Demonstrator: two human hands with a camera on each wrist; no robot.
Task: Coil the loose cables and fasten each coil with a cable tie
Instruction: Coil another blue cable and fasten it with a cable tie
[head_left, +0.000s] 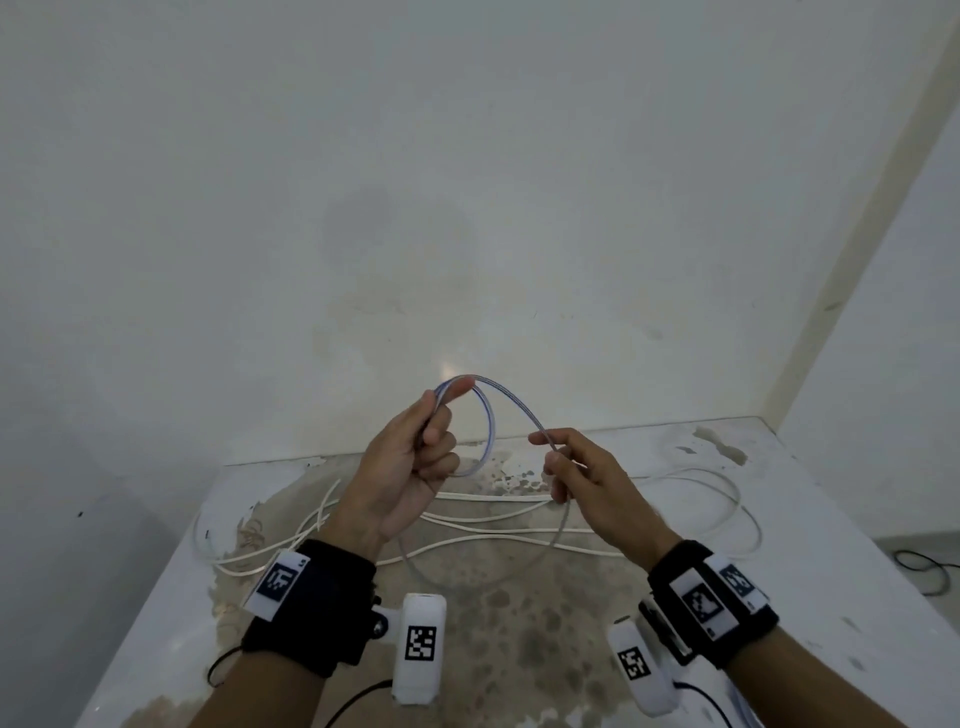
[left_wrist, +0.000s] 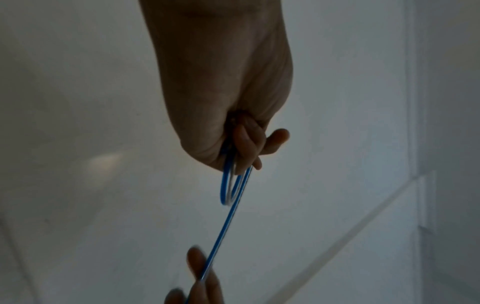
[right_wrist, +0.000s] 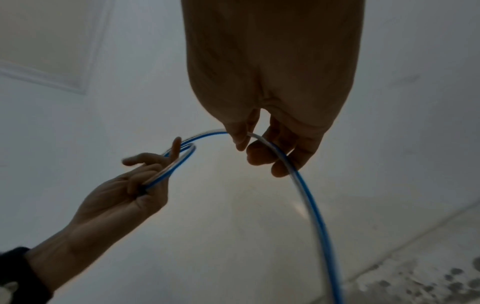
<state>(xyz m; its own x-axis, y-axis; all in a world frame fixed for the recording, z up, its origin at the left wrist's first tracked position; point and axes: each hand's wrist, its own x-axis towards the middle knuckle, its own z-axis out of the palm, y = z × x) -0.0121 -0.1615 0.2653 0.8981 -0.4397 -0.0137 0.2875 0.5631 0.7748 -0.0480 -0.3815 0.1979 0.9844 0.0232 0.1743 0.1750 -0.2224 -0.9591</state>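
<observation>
A thin blue-and-white cable (head_left: 491, 426) is held up above the table. My left hand (head_left: 415, 447) grips a small loop of it, fingers curled round the strands (left_wrist: 228, 185). The cable (right_wrist: 306, 195) arcs from that loop to my right hand (head_left: 566, 467), which pinches it between thumb and fingers (right_wrist: 255, 152). From the right hand the strand hangs down to the table. My left hand (right_wrist: 145, 179) also appears in the right wrist view, holding the loop. Loose white cables (head_left: 519, 525) lie spread on the table under both hands. No cable tie is in view.
The worn, stained table (head_left: 519, 639) stands against a white wall in a corner. White cable loops reach toward the right edge (head_left: 737, 514) and the left (head_left: 208, 540). A dark cable (head_left: 930, 566) lies on the floor to the right.
</observation>
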